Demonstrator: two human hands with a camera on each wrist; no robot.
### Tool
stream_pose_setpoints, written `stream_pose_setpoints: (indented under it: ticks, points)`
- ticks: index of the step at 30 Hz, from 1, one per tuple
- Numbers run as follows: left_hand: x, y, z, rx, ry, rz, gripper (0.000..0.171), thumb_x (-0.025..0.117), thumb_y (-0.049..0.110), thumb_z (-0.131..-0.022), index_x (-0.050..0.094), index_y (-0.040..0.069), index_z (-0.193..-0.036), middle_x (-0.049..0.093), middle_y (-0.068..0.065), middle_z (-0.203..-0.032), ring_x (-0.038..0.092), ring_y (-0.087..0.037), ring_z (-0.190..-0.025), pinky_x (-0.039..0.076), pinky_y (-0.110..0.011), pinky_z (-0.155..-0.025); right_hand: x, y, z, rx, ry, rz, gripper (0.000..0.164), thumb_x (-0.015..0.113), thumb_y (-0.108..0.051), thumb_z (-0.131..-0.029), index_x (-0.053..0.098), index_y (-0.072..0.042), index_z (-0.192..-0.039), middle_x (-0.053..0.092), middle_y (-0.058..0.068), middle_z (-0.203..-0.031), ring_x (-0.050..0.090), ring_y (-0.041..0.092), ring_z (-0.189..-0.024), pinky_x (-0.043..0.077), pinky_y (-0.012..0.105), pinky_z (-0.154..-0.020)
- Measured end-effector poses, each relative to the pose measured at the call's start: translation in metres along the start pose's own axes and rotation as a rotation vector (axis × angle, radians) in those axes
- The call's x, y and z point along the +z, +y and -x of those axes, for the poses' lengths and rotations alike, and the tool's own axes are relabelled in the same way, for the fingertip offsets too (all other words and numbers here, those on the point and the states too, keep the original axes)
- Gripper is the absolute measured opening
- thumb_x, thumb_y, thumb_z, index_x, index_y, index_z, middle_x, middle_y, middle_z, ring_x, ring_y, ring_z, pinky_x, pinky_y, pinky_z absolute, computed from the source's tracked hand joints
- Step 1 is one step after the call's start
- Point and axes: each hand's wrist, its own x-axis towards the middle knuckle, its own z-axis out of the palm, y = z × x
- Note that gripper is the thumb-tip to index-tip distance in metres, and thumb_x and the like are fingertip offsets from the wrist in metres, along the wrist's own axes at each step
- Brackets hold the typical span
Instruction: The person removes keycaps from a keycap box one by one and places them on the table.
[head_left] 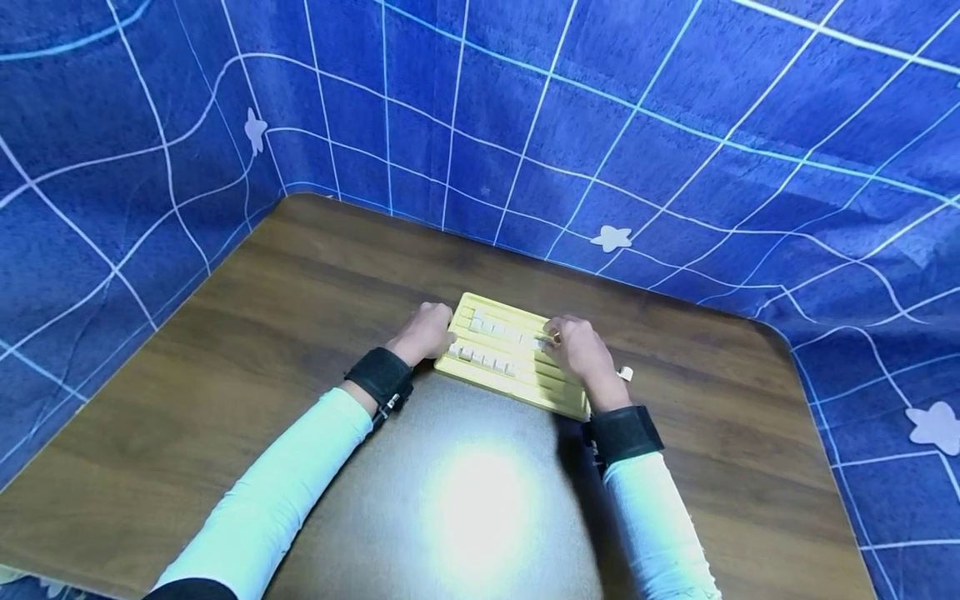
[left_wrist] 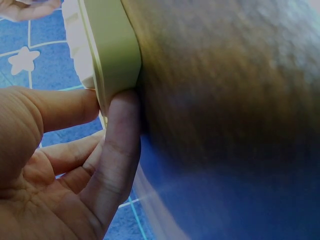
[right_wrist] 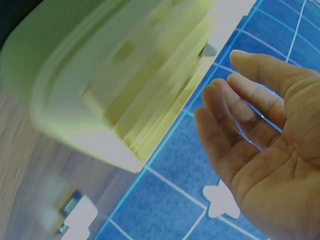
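Observation:
A shallow yellow tray (head_left: 540,390) with long grooves lies near the middle of the table. Two rows of small white blocks (head_left: 483,359) stand in its grooves, mostly towards the left. My left hand (head_left: 426,333) pinches the tray's left end, thumb at the upper rim and a finger against the outer wall, as the left wrist view shows. Over the right end is my right hand (head_left: 587,354), its fingers loosely bent. In the right wrist view those fingers (right_wrist: 220,130) hold nothing. A small greyish-white piece (right_wrist: 210,50) sits at the tray near them.
A loose white piece (head_left: 625,372) lies on the brown wooden table (head_left: 712,450) to the right of the tray; in the right wrist view it is blurred. Blue cloth (head_left: 510,108) with white lines and stars hangs behind and beside the table. Bright glare covers the front middle.

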Motion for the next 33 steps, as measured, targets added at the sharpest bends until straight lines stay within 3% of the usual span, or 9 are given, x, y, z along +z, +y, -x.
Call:
stream_pose_setpoints:
  ticks: [13,23,33]
  points:
    - [0.0,0.002,0.003,-0.031,0.003,0.001,0.017,0.061,0.018,-0.097,0.062,0.003,-0.104,0.058,-0.01,-0.095,0.053,-0.024,-0.086,0.043,-0.033,-0.073,0.01,-0.008,-0.006,0.02,-0.066,0.03,0.018,0.066,-0.006,-0.085,0.071,-0.005,-0.102,0.069,0.013,-0.106,0.066,0.027,-0.101,0.054,0.042,-0.084]
    - [0.0,-0.001,0.01,0.066,0.07,-0.038,0.014,0.063,0.016,-0.093,0.063,0.002,-0.091,0.058,-0.009,-0.084,0.052,-0.022,-0.078,0.044,-0.033,-0.068,0.015,-0.009,-0.005,0.036,-0.066,0.07,0.009,0.067,-0.007,-0.087,0.072,-0.011,-0.094,0.069,0.007,-0.098,0.066,0.023,-0.091,0.055,0.04,-0.075]
    - [0.0,-0.001,0.01,0.067,0.076,-0.028,0.014,0.063,0.015,-0.093,0.062,0.002,-0.088,0.057,-0.009,-0.085,0.05,-0.022,-0.079,0.044,-0.035,-0.07,0.015,-0.01,-0.004,0.038,-0.035,0.062,0.007,0.068,-0.007,-0.086,0.071,-0.012,-0.09,0.068,0.005,-0.096,0.065,0.021,-0.088,0.054,0.04,-0.075]
